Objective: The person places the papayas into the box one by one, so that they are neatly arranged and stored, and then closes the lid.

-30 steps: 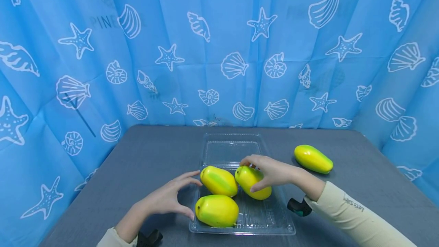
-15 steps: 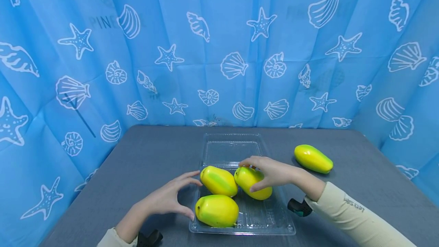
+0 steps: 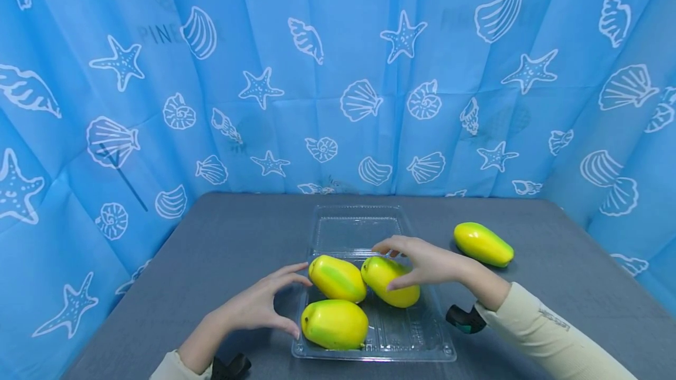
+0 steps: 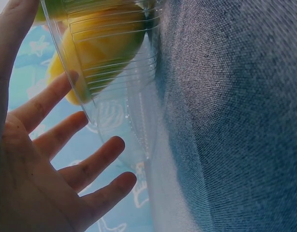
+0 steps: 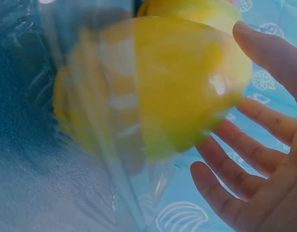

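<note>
Three plump yellow-green papayas lie in a clear plastic clamshell box. My right hand is spread over the back-right papaya, thumb at its near side and fingers behind it. In the right wrist view, the fingers of my right hand are loosely extended beside that papaya, not wrapped round it. My left hand stands at the box's left wall, thumb and fingers apart, near the back-left papaya and the front papaya. The left wrist view shows the left hand's straight fingers by the clear wall.
A fourth papaya lies on the grey table right of the box. The box's open lid lies flat behind it. A blue curtain with white shells and starfish hangs behind the table.
My right hand has eased slightly up and to the right, its grip on the back-right papaya loosened. That papaya stays in the box. The left hand has kept its place.
</note>
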Demonstrator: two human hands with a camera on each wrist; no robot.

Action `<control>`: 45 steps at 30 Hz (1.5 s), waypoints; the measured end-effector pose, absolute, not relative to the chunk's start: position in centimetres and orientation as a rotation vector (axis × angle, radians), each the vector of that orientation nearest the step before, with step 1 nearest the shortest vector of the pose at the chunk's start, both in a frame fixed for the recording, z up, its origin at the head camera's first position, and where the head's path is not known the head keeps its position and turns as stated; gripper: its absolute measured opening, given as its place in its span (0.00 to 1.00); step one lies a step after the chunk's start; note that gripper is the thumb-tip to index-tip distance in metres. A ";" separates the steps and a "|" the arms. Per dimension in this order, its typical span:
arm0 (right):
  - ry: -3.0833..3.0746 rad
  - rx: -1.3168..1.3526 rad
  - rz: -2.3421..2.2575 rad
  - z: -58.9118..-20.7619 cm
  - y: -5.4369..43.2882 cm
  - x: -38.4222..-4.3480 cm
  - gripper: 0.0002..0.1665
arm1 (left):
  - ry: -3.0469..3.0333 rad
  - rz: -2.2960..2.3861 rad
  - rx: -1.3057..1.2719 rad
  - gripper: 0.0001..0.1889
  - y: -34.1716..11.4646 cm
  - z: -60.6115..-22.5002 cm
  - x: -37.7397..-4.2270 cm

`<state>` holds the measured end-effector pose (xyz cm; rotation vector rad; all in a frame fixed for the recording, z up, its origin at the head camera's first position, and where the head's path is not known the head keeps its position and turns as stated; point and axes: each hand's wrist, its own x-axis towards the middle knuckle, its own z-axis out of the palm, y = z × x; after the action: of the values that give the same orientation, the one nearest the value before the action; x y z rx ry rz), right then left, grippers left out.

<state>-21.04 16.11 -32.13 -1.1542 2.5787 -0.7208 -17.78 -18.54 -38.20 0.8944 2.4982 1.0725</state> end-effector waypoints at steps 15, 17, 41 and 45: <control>2.809 -0.966 -0.888 -32.1 20.0 -20.9 0.31 | 2.478 1.090 0.898 0.36 -18.6 -38.2 -17.7; 2.859 -0.923 -0.911 -32.4 20.7 -20.9 0.30 | 2.479 1.089 0.894 0.36 -18.6 -38.2 -17.8; 3.104 -0.444 -1.071 -34.3 28.1 -20.8 0.27 | 2.490 1.081 0.883 0.37 -18.7 -38.2 -17.7; 3.084 -0.296 -1.118 -34.5 29.3 -20.7 0.33 | 2.491 1.079 0.887 0.36 -18.8 -38.3 -17.6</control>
<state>-20.67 29.26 -34.52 -0.2959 3.0837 -1.1184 -17.64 -18.82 -38.27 0.8870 2.4909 1.0792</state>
